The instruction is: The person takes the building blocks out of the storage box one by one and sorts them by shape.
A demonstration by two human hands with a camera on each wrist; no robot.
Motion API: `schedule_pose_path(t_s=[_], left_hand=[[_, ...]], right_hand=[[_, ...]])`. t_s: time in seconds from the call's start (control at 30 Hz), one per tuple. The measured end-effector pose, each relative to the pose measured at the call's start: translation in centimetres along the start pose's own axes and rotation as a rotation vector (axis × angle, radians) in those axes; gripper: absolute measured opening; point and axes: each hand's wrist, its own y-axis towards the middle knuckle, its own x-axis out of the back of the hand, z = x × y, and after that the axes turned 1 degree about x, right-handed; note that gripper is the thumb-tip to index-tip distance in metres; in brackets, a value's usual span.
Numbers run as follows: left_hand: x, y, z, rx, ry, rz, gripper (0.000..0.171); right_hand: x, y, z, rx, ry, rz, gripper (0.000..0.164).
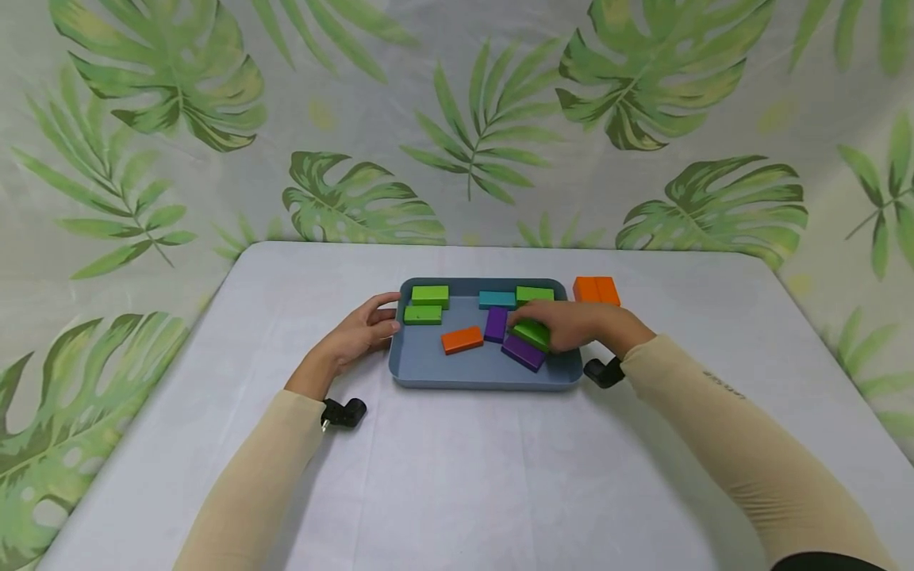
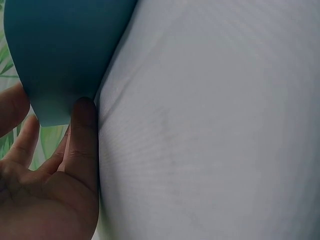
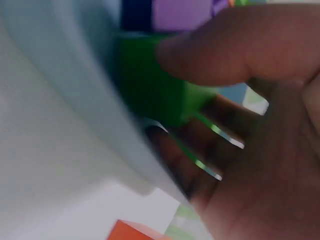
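Note:
A grey-blue tray [image 1: 457, 379] lies on the table with several coloured blocks in it. My left hand [image 1: 355, 337] is at its left end, fingers spread and touching the outside of the tray wall, holding no block. Over the tray's right part, my right hand [image 1: 567, 321] grips a green block [image 1: 531, 333] between thumb and fingers. That block is tilted, close above a purple block [image 1: 524, 352]. A second purple block [image 1: 496, 325] stands just left of it, beside an orange block [image 1: 462, 340]. In the right wrist view the thumb presses the green block [image 3: 150, 80].
Two green blocks [image 1: 431, 296] lie along the tray's left side. A teal block [image 1: 497, 300] and another green block [image 1: 534, 294] sit by the back wall. Orange blocks [image 1: 596, 289] stand side by side on the white tablecloth [image 1: 457, 476], outside the tray's back right corner.

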Motion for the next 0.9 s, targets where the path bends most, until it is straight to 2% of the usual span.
schedule_pose_path(t_s=[0.23, 0.53, 0.7, 0.9], left_hand=[[0.00, -0.11, -0.14, 0.012, -0.026, 0.000, 0.063], [-0.08, 0.08, -0.15, 0.012, -0.025, -0.004, 0.063], [-0.03, 0.08, -0.08, 0.012, -0.027, 0.002, 0.063], [0.09, 0.07, -0.03, 0.007, -0.023, 0.001, 0.062]], right_hand=[[-0.38, 0.36, -0.12, -0.030, -0.048, -0.125, 0.065], [-0.66, 0.59, -0.42, -0.038, -0.046, -0.150, 0.067], [-0.65, 0.74, -0.47, -0.028, -0.057, -0.240, 0.067], [-0.12, 0.58, -0.44, 0.015, -0.005, -0.375, 0.071]])
